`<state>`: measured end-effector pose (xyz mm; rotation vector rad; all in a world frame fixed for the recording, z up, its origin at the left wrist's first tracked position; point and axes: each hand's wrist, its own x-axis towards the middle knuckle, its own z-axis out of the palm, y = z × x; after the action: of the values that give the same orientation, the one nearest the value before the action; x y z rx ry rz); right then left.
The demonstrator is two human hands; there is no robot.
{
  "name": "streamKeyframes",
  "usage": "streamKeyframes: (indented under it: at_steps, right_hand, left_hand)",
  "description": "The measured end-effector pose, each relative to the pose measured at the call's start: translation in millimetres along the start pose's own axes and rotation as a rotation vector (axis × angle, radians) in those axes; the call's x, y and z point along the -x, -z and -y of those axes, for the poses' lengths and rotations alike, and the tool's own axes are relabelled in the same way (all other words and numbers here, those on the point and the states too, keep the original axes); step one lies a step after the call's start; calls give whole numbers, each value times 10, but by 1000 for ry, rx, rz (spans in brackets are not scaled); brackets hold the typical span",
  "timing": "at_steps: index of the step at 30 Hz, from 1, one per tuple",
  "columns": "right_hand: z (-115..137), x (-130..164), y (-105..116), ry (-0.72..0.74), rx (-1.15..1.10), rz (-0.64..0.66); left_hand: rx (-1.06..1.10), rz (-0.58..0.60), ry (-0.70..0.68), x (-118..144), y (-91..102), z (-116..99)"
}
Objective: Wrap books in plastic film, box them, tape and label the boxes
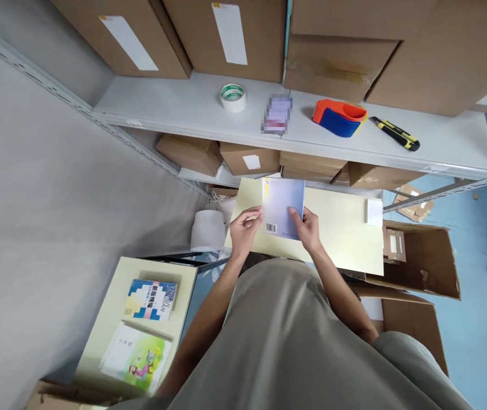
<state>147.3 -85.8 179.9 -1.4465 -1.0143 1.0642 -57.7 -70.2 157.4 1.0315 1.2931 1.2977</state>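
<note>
1. The person stands over a pale yellow worktop [346,233] and holds a thin light-blue book [283,206] just above it, back cover up, with a barcode near the lower left corner.
2. The left hand [244,228] grips the book's lower left edge; its fingers [252,215] are curled closed onto the cover, just beside the barcode.
3. The right hand [309,229] pinches the book's lower right corner, thumb on top, the other fingers tucked beneath and out of sight.
4. The book lies between the two hands, its far edge pointing towards the shelf [184,105] and its near edge caught by both sets of fingers.
5. A small white block [373,212] sits at the right end of the worktop, well apart from the hands.
6. On the grey shelf beyond rest a roll of tape [232,97], a red and blue tape dispenser [339,118] and a yellow and black utility knife [395,133], with cardboard boxes [226,34] stacked behind them.
7. To the person's left, a lower side table [98,336] carries a blue-covered book [152,299] and a green picture book [136,356], neither being touched.
8. An open cardboard carton [422,262] stands to the right on the blue floor [478,330].
</note>
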Motion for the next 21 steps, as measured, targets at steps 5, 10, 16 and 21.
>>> streamKeyframes:
  at_steps: [5, 10, 16, 21]
  right_hand:
    - [67, 49, 17, -13, -29, 58]
    - [100, 3, 71, -33, -92, 56]
    - [20, -57, 108, -85, -187, 67]
    - [-56, -131, 115, -82, -162, 57]
  left_hand:
    - [38, -23, 17, -32, 70, -72]
    - [159, -29, 85, -45, 56, -91]
    - [281, 225, 382, -35, 28, -112]
    - [201, 197, 367, -45, -40, -125]
